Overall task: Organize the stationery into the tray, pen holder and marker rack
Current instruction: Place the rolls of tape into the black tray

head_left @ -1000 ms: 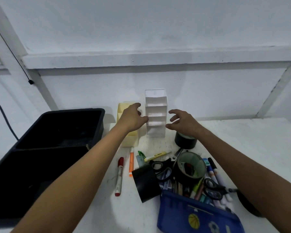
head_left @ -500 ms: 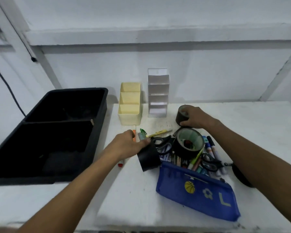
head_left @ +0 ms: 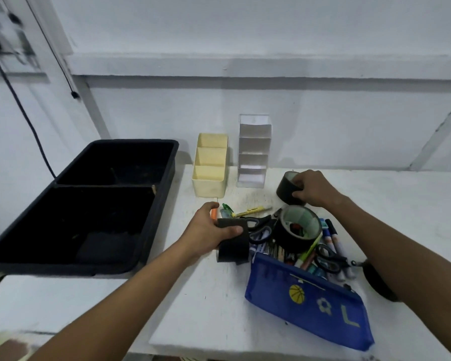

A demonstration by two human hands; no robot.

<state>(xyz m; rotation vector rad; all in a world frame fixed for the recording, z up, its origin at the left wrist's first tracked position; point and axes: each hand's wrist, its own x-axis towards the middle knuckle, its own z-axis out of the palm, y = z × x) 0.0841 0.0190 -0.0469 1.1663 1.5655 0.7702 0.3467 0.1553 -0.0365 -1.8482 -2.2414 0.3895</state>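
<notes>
Left hand (head_left: 208, 230): fingers curled round a black tape roll (head_left: 232, 246) at the near left of the pile.
Right hand (head_left: 311, 188): gripping a second black tape roll (head_left: 287, 188), far right.
Black tray (head_left: 151, 217): far left.
Yellow pen holder (head_left: 208, 188), clear marker rack (head_left: 253, 152): side by side, far centre.
Blue pencil pouch (head_left: 307, 303): near right, markers and scissors (head_left: 261, 225) heaped behind it.

Left hand (head_left: 208, 234) grips black tape roll (head_left: 233, 246); right hand (head_left: 313, 188) grips second roll (head_left: 287, 190).

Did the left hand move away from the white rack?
Yes. The left hand was up beside the white rack a second ago; now it is nearer the person, below the yellow holder, gripping a black tape roll.
</notes>
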